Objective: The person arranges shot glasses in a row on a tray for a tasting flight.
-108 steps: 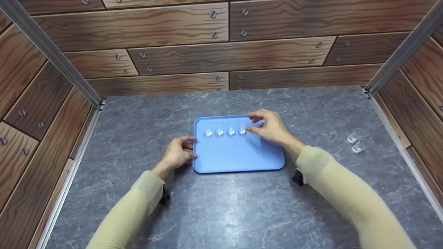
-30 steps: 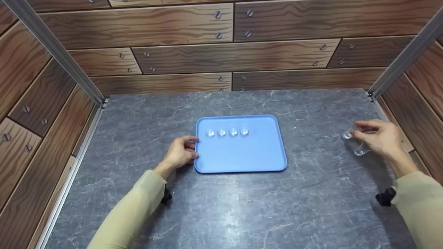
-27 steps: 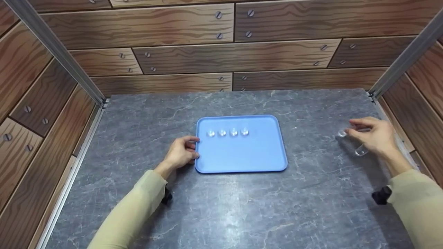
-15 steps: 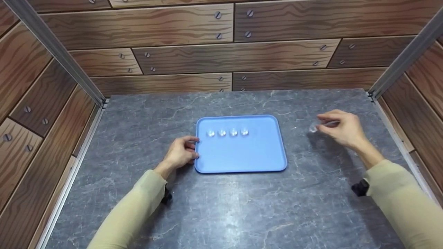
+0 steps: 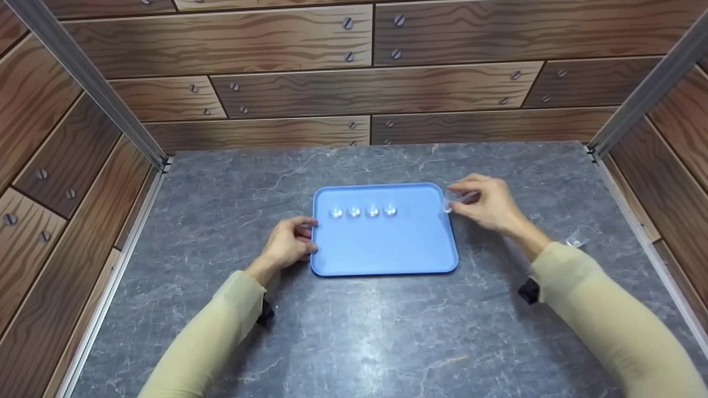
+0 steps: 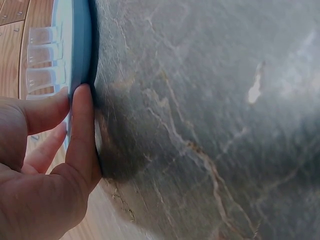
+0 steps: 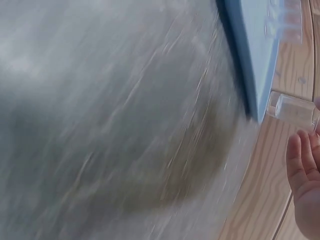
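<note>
A blue tray lies on the table, with several small clear cups standing in a row toward its far side. My left hand holds the tray's left rim; in the left wrist view its fingers lie against the rim and outer wall. My right hand pinches another clear cup between thumb and fingers, at the tray's right edge. In the right wrist view this cup is beside the tray's corner, and only part of the hand shows.
One more clear cup is on the grey marbled table, right of the tray. Wood-patterned walls with metal corner posts enclose the table at the back and sides.
My right hand left the tray's row of cups, reached to the right for one of two cups, and has carried it left to the tray's right edge. The left hand stays on the rim.
</note>
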A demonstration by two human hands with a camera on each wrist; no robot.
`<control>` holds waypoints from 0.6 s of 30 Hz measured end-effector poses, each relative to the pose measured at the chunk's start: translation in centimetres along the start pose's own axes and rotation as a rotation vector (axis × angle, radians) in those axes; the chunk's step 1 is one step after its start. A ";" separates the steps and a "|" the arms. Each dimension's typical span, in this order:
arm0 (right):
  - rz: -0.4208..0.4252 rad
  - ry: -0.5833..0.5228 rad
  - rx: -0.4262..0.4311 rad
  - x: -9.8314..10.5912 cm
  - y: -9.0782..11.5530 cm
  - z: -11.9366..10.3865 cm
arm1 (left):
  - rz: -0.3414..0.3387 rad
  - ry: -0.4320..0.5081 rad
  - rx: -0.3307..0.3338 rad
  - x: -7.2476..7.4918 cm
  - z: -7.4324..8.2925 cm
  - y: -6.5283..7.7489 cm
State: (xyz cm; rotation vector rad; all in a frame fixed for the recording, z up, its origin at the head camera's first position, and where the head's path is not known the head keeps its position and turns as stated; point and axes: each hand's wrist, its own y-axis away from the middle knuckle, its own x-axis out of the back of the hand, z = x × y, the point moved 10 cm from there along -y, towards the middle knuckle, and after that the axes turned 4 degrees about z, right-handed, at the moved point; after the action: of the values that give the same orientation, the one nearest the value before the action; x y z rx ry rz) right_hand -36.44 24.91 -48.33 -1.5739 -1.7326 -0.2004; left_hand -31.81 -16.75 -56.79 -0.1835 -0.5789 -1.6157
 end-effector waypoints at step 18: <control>-0.080 0.033 -0.006 -6.6 -2.4 -2.2 | 0.000 -0.010 -0.003 0.1 -0.1 0.0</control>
State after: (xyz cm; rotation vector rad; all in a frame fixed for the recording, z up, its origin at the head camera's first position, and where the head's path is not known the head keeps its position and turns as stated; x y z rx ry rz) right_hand -38.09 17.87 -50.00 -1.4994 -1.7719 -0.2702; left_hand -31.77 -16.87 -56.79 -0.1938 -0.5842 -1.6169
